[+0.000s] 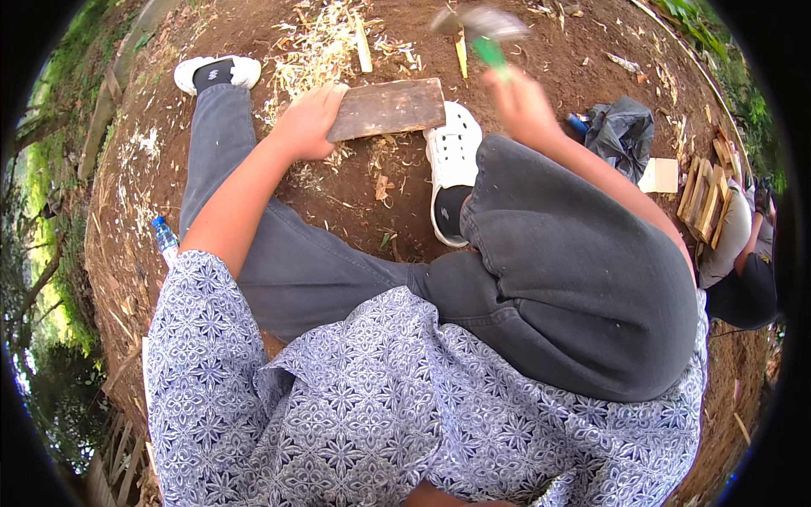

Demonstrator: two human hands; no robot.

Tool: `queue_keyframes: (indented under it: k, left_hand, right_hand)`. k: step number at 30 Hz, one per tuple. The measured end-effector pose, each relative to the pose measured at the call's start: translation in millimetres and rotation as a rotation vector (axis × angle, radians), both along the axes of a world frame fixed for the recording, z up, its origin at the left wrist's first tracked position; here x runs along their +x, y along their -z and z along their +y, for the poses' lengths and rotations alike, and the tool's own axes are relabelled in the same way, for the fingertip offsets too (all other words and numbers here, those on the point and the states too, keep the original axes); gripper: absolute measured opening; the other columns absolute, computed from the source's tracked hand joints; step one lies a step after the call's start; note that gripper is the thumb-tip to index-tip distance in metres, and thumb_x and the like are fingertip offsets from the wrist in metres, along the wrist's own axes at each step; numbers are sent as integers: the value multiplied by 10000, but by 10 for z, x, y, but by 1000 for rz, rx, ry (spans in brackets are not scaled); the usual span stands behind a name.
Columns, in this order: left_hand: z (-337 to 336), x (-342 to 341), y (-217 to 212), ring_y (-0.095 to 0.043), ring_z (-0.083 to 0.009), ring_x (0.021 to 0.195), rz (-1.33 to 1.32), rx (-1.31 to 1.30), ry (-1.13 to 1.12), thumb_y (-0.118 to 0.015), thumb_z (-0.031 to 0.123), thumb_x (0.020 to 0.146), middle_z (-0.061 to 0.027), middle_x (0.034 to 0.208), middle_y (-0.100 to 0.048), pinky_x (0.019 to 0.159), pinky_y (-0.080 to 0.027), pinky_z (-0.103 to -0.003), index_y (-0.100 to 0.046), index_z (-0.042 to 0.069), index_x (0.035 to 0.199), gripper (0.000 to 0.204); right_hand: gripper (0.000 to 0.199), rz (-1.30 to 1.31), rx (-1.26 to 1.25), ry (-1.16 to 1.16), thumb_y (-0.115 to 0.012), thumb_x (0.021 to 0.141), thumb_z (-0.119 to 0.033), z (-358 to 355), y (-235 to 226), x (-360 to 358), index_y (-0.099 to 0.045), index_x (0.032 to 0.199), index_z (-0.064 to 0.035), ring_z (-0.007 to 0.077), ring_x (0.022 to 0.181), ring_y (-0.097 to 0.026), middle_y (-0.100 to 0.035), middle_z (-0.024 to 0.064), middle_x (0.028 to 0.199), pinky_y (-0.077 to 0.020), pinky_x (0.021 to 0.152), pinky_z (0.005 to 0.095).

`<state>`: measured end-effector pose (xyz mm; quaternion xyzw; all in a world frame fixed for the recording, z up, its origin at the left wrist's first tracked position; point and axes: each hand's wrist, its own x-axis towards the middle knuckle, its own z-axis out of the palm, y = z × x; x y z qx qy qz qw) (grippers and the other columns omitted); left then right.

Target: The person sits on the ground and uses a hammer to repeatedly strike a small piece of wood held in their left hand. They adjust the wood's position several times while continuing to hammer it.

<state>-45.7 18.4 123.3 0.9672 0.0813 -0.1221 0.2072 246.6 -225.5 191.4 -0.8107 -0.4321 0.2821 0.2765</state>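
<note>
My left hand is closed on the left end of a flat, weathered wooden board. The board's right end meets the toe of the white clog on my right foot. Raised beyond it, my right hand grips the green handle of a hammer-like tool. Motion smears its metal head, so its exact shape is unclear. A narrow pale wood strip shows just below that head. Another pale wood piece lies among the shavings past the board.
Pale wood shavings litter the brown soil. A black plastic bag lies to the right, near stacked wood blocks and another person. By my left arm is a clear bottle with a blue cap. My legs spread around the work.
</note>
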Motion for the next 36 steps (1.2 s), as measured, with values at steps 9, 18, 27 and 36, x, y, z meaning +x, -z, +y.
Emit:
queue_keyframes:
  k: [9, 18, 27, 36]
  left_hand:
    - [15, -10, 53, -512, -431, 1332, -58, 77, 19, -740, 142, 714, -270, 1397, -530, 1142, -410, -490, -383, -22, 1494, 874]
    - [132, -324, 89, -495, -420, 1364, -113, -180, -320, -774, 133, 649, -259, 1422, -513, 1179, -384, -467, -388, -5, 1501, 946]
    - [-253, -539, -640, -551, -238, 1316, -220, -1464, -990, -657, 124, 727, -116, 1395, -588, 1132, -414, -377, -416, -40, 1507, 833]
    - [-313, -236, -686, -483, -256, 1408, -270, -986, -833, -685, 61, 772, -154, 1507, -493, 1189, -354, -390, -301, -54, 1569, 892]
  right_hand:
    - [522, 107, -258, -40, -506, 1062, -514, -55, 222, 25, -717, 1153, -45, 319, 809, -681, -704, 201, 868, -523, 756, 454]
    - [359, 641, -131, 219, -534, 1067, -446, 136, -339, 305, -580, 949, -110, 54, 540, -406, -441, -68, 678, -369, 483, 255]
    - [462, 820, 23, 659, -575, 1022, -597, -133, -69, 600, -510, 966, -144, 21, 475, -327, -355, -110, 644, -325, 431, 229]
    - [389, 657, -181, 454, -591, 1041, -534, -98, -56, 450, -508, 939, -168, 13, 466, -333, -376, -110, 649, -322, 409, 227]
